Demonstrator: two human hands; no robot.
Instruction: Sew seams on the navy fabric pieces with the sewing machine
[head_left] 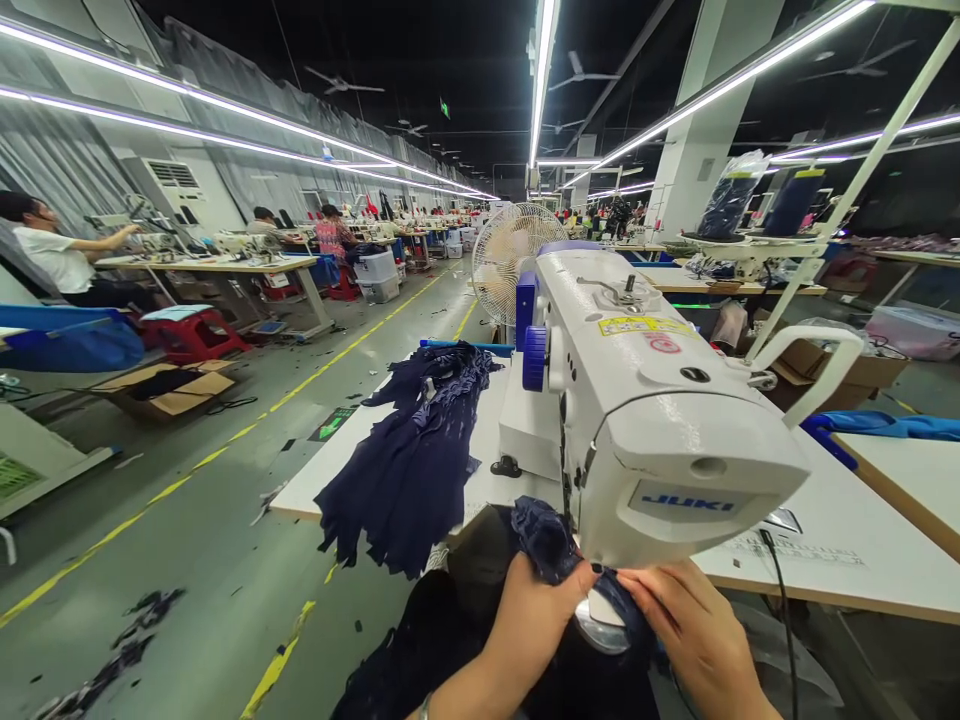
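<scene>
A white JUKI sewing machine (637, 400) stands before me, its head reaching toward me over the sewing spot. My left hand (536, 610) is closed on a bunched piece of navy fabric (544, 540), thumb toward the needle area. My right hand (690, 615) pinches the same fabric on the other side, fingertips close to the machine head's underside. Between my hands, a rounded shiny metal part (604, 630) shows below the cloth. The needle and presser foot are hidden. Left of the machine, a heap of navy fabric pieces (412, 450) hangs over the table edge.
The white table (307, 490) runs along both sides of the machine. A fan (499, 255) stands behind it, and thread cones (795, 205) stand at the right. Left, past a yellow floor line (217, 452), are a cardboard box (169, 385), a red stool (191, 335) and people at other machines.
</scene>
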